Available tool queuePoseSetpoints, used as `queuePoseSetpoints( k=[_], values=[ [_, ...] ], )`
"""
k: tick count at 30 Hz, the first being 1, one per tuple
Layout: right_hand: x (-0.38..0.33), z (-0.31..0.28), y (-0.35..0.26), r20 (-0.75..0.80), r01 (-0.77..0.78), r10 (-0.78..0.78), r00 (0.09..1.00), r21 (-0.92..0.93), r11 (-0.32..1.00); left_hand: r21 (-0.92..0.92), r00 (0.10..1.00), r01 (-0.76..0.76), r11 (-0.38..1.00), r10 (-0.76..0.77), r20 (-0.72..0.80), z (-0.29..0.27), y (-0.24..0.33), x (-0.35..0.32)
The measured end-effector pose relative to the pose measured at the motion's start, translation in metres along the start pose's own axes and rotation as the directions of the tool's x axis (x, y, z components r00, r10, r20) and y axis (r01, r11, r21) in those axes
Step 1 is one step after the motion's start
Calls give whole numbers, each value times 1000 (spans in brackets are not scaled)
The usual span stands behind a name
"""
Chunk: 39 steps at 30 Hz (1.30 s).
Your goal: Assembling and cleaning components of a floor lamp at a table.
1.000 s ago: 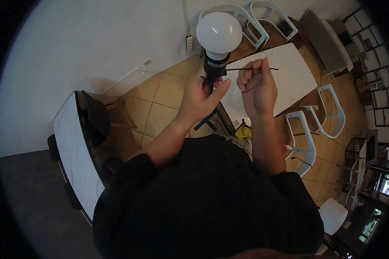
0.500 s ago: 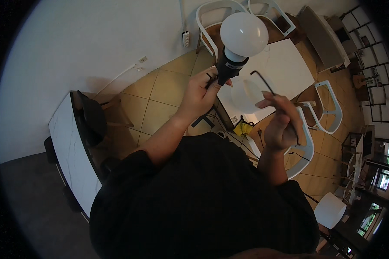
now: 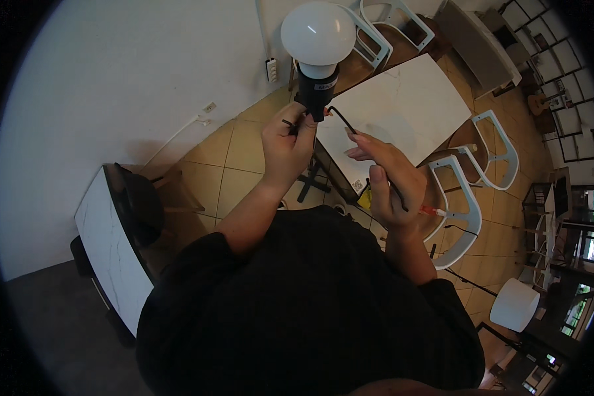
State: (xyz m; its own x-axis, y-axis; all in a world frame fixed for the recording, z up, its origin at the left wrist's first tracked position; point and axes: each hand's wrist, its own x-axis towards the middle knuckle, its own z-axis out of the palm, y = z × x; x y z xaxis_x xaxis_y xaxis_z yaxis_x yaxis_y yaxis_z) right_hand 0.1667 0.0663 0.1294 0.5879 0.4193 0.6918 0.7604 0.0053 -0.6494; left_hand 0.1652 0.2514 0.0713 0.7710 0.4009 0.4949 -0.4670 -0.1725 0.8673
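And here at twelve o'clock in the view, the white bulb (image 3: 317, 33) is sitting atop the black socket (image 3: 317, 91), right above the left hand (image 3: 287, 145). That left hand is gripping snugly, fingers and thumb closing around the socket's lower end, and a short dark rod end (image 3: 287, 123) is poking out at the hand's eleven o'clock side.

Over to the right hand (image 3: 396, 181), at four o'clock from the left: it is holding a bent black rod (image 3: 344, 123) in a narrow grip, the rod running through the palm. Its hooked tip is pointing toward ten o'clock and hovering just beside the socket's lower end; whether they are touching, I cannot tell!

Around the hands, a white table (image 3: 402, 99) is stretching away at two o'clock, a white chair (image 3: 470, 218) is standing at four, and beyond it a white lampshade (image 3: 516, 305) is showing. A dark chair (image 3: 138, 204) is standing at eight. Up toward eleven, a power strip (image 3: 271, 70) is hanging on the wall (image 3: 132, 59), while a guitar (image 3: 538, 104) is resting far out near three.
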Motion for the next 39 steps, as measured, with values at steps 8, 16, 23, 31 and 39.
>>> queuePoseSetpoints(
  k=[8, 16, 23, 31, 39],
  values=[
    [-4, 22, 18, -63, -22, 15, 998, -112, 993, 91, 999, -1, 996, 4, -32, 2, -10, 3],
    [-9, 21, 24, -4, -43, 43, 999, -147, 988, 5, 996, 67, 998, -68, 55, 3, -11, 9],
    [-10, 29, 24, -55, -90, 87, 995, -47, 995, -85, 973, 169, 982, -152, 171, -1, 16, 17],
    [-1, -24, 18, 401, -351, 234, 886, 247, 903, -208, 936, 344, 916, -315, 158, 7, 28, 20],
    [14, -54, -6, 621, -12, 154, 769, -226, 974, -138, 899, 423, 896, -396, 185, 7, 34, 25]
  ],
)
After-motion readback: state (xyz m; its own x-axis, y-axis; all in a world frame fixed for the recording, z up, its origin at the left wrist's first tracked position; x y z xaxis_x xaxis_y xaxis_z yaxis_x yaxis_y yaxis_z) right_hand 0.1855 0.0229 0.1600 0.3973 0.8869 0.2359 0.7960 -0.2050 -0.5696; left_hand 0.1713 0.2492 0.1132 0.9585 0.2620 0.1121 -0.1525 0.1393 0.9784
